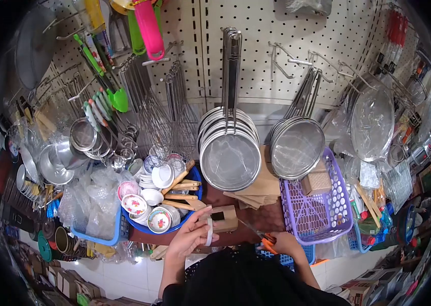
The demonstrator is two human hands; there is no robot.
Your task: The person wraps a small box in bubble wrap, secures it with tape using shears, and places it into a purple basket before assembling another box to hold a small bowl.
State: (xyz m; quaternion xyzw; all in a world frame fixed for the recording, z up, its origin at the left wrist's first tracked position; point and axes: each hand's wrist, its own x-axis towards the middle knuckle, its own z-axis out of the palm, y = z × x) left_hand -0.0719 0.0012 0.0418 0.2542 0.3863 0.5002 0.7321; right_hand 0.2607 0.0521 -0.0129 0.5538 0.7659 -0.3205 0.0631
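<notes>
My left hand (187, 239) is raised above the front edge of the brown shelf, its fingers closed around a narrow white strip (209, 231), possibly tape. Just beyond those fingers lies a small brown cardboard box (229, 219) with a dark patch on it. My right hand (288, 246) grips orange-handled scissors (268, 243). Their blades point up and left towards the box, without touching the white strip.
A blue basin (195, 191) of floral bowls and wooden-handled utensils stands left. Flat brown cardboard (261, 188) lies behind the box. To the right is a purple basket (302, 237). Large strainers (230, 160) hang from the pegboard (256, 51) ahead.
</notes>
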